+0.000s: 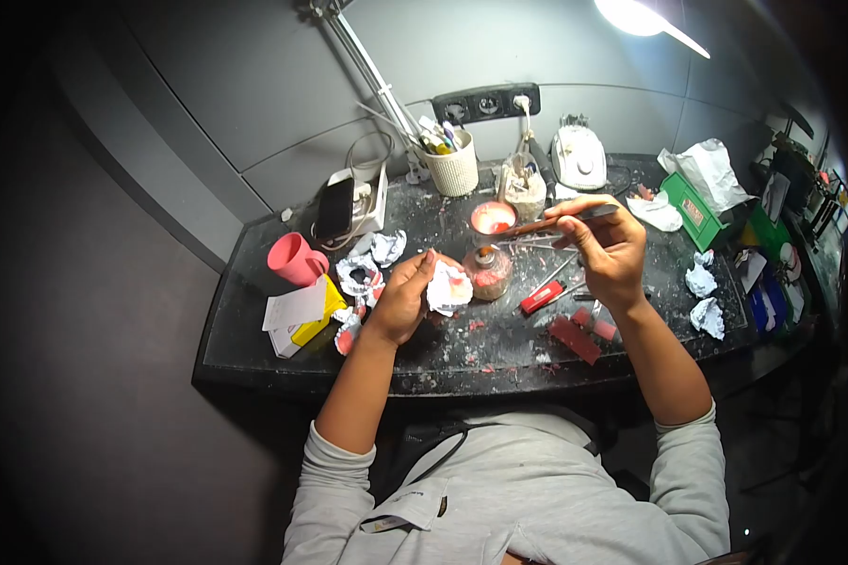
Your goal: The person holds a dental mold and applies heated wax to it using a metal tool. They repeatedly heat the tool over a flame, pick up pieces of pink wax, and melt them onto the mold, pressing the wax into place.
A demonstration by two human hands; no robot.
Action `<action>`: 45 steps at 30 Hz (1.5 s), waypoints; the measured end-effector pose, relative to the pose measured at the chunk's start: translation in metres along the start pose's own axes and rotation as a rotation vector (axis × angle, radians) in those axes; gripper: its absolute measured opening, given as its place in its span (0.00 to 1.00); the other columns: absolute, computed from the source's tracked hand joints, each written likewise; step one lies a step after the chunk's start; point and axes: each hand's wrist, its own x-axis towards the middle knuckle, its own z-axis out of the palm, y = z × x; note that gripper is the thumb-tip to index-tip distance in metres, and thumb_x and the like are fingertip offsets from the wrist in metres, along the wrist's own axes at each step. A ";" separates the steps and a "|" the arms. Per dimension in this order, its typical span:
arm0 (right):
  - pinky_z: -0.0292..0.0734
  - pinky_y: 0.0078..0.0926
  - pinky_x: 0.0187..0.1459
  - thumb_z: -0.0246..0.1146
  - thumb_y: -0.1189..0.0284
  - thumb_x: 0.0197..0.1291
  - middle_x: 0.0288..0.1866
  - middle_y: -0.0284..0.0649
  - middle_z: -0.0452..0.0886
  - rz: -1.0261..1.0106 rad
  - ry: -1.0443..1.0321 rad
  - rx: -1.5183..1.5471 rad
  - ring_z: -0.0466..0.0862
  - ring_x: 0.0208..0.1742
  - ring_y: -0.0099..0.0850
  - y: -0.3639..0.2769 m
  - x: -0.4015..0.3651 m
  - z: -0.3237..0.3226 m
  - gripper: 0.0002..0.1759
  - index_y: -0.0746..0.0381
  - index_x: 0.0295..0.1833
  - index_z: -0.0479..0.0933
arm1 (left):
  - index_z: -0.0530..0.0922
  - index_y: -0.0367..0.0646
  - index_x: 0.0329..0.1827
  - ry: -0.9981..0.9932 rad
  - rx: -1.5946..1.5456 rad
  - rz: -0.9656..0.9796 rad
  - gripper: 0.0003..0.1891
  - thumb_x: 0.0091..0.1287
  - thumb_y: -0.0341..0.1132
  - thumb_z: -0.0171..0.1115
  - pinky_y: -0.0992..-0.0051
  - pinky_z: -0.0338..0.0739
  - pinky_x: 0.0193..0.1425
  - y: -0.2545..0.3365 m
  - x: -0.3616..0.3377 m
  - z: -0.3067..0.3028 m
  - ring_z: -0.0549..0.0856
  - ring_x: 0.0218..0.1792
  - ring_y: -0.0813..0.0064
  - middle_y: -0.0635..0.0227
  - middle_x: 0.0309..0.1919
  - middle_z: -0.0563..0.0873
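My left hand (403, 299) is closed around a white plaster-like piece (449, 288) with pink patches, held over the front half of the table. My right hand (605, 250) grips a thin wax knife (542, 226) with a brown handle. The knife's blade points left, close over a round dish (493, 217) of pink-red wax. Between my hands stands a small glass burner (488, 275), with an orange glow at its top. Under my right hand lie a red lighter-like object (543, 297) and pink wax sheets (575, 339).
Crumpled white papers (386, 248) and a pink mug (297, 259) are at left, near a yellow box (322, 315). A pen basket (454, 167), a white device (579, 157) and a green box (693, 209) line the back. A lamp (643, 14) shines overhead.
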 end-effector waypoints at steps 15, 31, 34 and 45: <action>0.83 0.18 0.42 0.67 0.79 0.69 0.43 0.38 0.89 0.048 0.123 -0.117 0.86 0.42 0.20 0.006 0.007 -0.012 0.05 0.66 0.48 0.82 | 0.81 0.37 0.51 0.028 -0.024 -0.008 0.25 0.84 0.51 0.43 0.78 0.78 0.25 -0.002 0.001 -0.002 0.86 0.27 0.76 0.65 0.33 0.88; 0.84 0.19 0.43 0.65 0.82 0.68 0.45 0.41 0.89 0.005 -0.055 -0.036 0.87 0.45 0.23 0.001 0.000 -0.001 0.05 0.68 0.48 0.80 | 0.81 0.36 0.51 0.011 -0.025 0.013 0.25 0.83 0.50 0.44 0.75 0.83 0.38 0.000 0.000 -0.002 0.88 0.35 0.74 0.64 0.38 0.88; 0.86 0.21 0.45 0.65 0.83 0.68 0.46 0.41 0.88 0.005 -0.107 -0.054 0.87 0.45 0.23 0.005 -0.001 -0.001 0.05 0.68 0.48 0.81 | 0.81 0.36 0.51 0.014 -0.039 0.015 0.25 0.84 0.50 0.44 0.77 0.82 0.39 -0.001 0.001 -0.001 0.88 0.35 0.77 0.65 0.38 0.89; 0.82 0.19 0.46 0.66 0.82 0.68 0.45 0.42 0.88 -0.085 0.088 -0.189 0.86 0.44 0.22 0.012 0.006 -0.013 0.05 0.67 0.48 0.81 | 0.81 0.34 0.53 0.001 -0.056 0.016 0.25 0.84 0.49 0.44 0.74 0.84 0.43 0.000 0.001 -0.004 0.89 0.38 0.76 0.64 0.39 0.88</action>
